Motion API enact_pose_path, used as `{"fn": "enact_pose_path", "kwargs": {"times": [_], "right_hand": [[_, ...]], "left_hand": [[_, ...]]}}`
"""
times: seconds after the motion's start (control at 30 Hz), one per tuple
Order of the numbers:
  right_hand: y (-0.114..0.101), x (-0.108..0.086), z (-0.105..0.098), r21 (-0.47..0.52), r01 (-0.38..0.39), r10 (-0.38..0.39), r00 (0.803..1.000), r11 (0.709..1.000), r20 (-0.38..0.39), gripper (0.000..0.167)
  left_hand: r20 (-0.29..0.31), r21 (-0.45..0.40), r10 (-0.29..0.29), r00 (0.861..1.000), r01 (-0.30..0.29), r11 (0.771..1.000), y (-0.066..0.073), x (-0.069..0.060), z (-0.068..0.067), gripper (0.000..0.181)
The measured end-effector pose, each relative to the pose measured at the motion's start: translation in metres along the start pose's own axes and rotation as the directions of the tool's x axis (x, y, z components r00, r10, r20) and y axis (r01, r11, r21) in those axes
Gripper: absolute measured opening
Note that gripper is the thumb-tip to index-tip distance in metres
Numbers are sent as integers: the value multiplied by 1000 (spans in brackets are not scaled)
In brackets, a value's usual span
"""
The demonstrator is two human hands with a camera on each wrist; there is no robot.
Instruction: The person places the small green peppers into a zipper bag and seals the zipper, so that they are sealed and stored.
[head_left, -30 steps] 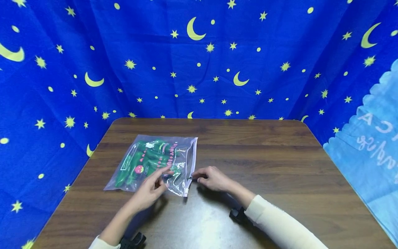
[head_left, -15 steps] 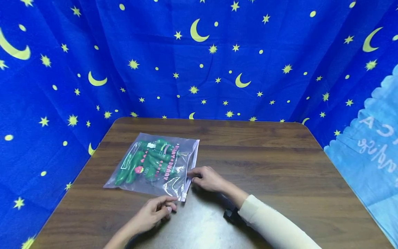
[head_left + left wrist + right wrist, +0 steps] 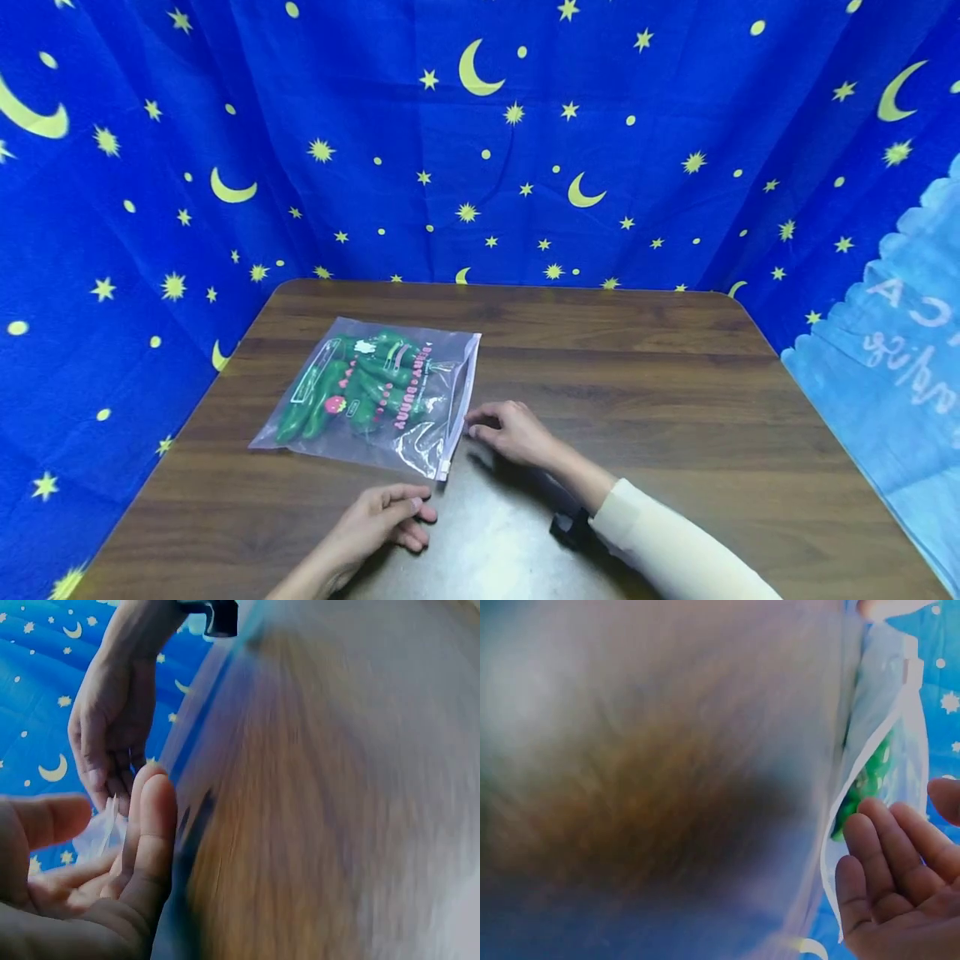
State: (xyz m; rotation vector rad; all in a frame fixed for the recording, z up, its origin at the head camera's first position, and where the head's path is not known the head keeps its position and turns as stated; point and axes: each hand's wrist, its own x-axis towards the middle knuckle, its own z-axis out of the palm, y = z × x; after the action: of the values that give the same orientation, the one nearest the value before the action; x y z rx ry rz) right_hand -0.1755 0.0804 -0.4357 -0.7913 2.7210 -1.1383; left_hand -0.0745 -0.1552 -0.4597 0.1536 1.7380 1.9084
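A clear zip bag (image 3: 420, 442) with pink print lies flat on the table, its slider (image 3: 444, 468) at the near right corner. Through the plastic show shiny green, long, lumpy things (image 3: 367, 379), whose kind I cannot tell. The bag's mouth faces right and gapes in the right wrist view. Beside that edge is my right hand (image 3: 517, 433), fingertips close to the rim, thumb apart from the fingers and nothing held. My left hand (image 3: 375, 521) hovers just in front of the slider corner, its fingers loosely bent and nothing between them.
The brown wooden table (image 3: 637, 375) extends right of the bag. A blue curtain with moons and stars (image 3: 360, 125) hangs behind and at the sides. A light blue cloth (image 3: 900, 350) hangs at the right.
My left hand has drawn back from over the bag to in front of its near corner. My right hand has shifted slightly right, away from the bag's mouth, since half a second ago.
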Motion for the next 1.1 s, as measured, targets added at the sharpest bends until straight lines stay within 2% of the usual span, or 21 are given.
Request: {"fn": "enact_pose_path", "kwargs": {"times": [0.13,0.3,0.43,0.57,0.93,1.1], "right_hand": [[-8,-8,0,42,-43,41,999,998,30,18],[-15,-13,6,87,-83,74,992,993,101,16],[-18,-13,13,137,-118,96,982,984,160,17],[-19,-11,21,177,-144,108,975,974,196,21],[-23,-8,34,209,-175,161,983,962,83,18],[-26,-9,35,268,-199,193,980,943,50,17]], "left_hand": [[3,-129,-28,1000,28,991,-1,5,4,57],[-2,-243,-43,999,41,969,-3,12,11,44],[-25,-282,-34,999,25,959,-4,18,15,27],[-74,-286,-33,997,10,958,-4,23,18,14],[-204,-339,-58,977,-15,941,1,35,26,7],[-251,-358,-65,966,-30,933,3,38,29,8]]}}
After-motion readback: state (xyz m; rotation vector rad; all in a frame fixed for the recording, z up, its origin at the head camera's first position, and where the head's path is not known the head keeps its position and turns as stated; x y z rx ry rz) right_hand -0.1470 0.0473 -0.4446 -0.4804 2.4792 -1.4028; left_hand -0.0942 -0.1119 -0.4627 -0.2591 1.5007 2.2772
